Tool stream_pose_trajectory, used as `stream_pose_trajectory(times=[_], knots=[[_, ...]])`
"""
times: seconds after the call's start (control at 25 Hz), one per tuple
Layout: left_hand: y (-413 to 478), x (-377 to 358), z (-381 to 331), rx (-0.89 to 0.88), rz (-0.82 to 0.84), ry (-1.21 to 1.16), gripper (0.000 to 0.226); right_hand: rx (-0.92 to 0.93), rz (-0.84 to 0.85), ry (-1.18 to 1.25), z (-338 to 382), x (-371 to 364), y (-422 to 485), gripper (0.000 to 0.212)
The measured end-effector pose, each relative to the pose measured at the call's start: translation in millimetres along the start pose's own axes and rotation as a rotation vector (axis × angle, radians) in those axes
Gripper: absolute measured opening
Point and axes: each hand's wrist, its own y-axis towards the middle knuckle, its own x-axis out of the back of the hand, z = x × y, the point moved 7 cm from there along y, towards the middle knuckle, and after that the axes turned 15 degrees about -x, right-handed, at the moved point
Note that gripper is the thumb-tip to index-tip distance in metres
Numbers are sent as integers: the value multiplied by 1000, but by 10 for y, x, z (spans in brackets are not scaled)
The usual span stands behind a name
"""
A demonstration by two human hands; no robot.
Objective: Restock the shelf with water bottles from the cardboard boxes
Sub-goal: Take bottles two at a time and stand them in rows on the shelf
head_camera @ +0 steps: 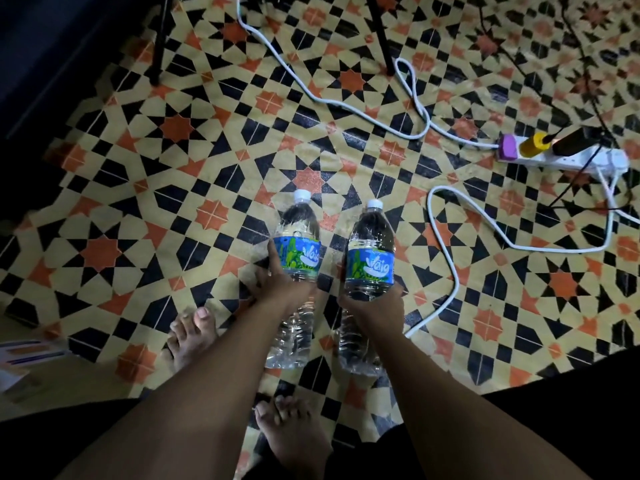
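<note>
I carry two clear water bottles with white caps and blue labels above a patterned floor. My left hand [278, 284] grips the left water bottle [298, 237] around its middle, just below the label. My right hand [375, 311] grips the right water bottle [370, 251] the same way, under its label. Both bottles point caps away from me and lie side by side, a small gap between them. No shelf or cardboard box shows in this view.
A white power strip [568, 157] with plugs lies at the right, and its white cable [446, 258] loops across the floor near the right bottle. Black stand legs [157, 39] rise at the top. My bare feet [190, 341] are below the bottles. Papers [20, 358] lie at the left edge.
</note>
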Motion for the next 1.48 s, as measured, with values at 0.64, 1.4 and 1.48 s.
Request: stream_pose_trajectory(times=[0.64,1.4,1.48], knots=[[-304,466,148,27,-339,-144,66,38,41,80,151,-5,-272,67],[-4349,3993,-1567,-817,-1327,-319,80,1158,408,521,2499,1367,-4787,73],[-4932,4180,-1426,-900,-1389,-333,77,1267,501,525,2452,1352,-5365,70]])
